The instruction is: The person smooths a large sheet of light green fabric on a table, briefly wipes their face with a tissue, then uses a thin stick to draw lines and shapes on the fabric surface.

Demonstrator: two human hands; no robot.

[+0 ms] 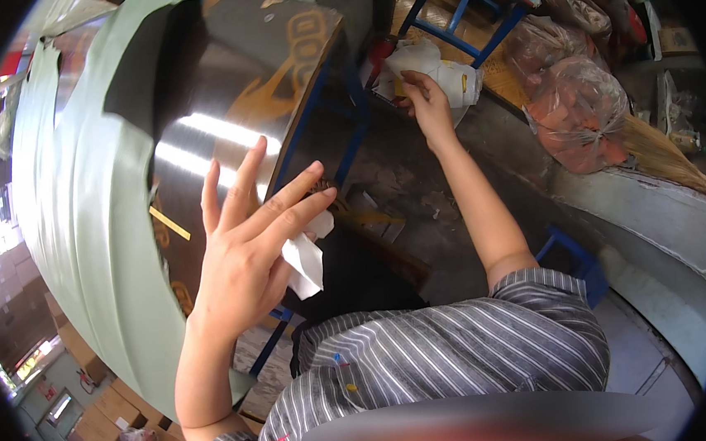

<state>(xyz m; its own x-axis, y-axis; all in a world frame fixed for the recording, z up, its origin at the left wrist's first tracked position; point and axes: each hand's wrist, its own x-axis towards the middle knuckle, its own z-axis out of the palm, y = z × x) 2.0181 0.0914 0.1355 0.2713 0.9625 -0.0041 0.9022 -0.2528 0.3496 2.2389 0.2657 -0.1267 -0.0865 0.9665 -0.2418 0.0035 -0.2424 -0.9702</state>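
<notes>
My left hand (246, 237) is raised beside the dark, glossy tabletop (201, 75), its four fingers stretched apart. A crumpled white piece of paper (305, 266) shows under its palm and index finger and seems held by the thumb, which is hidden. Farther off to the right, my right hand (429, 107) reaches out with its fingers loosely bent and thumb and index apart. Nothing shows between them. That hand is over the edge of a crumpled white sheet heap (441, 73) low beside the table; whether it touches the heap I cannot tell.
Pale green sheet material (97, 232) drapes along the table's left side, with a thin yellow strip (170, 222) on the tabletop. Clear bags of orange pieces (581, 115) lie at right, near a blue-framed stool (461, 13). Cardboard boxes (115, 413) stand lower left.
</notes>
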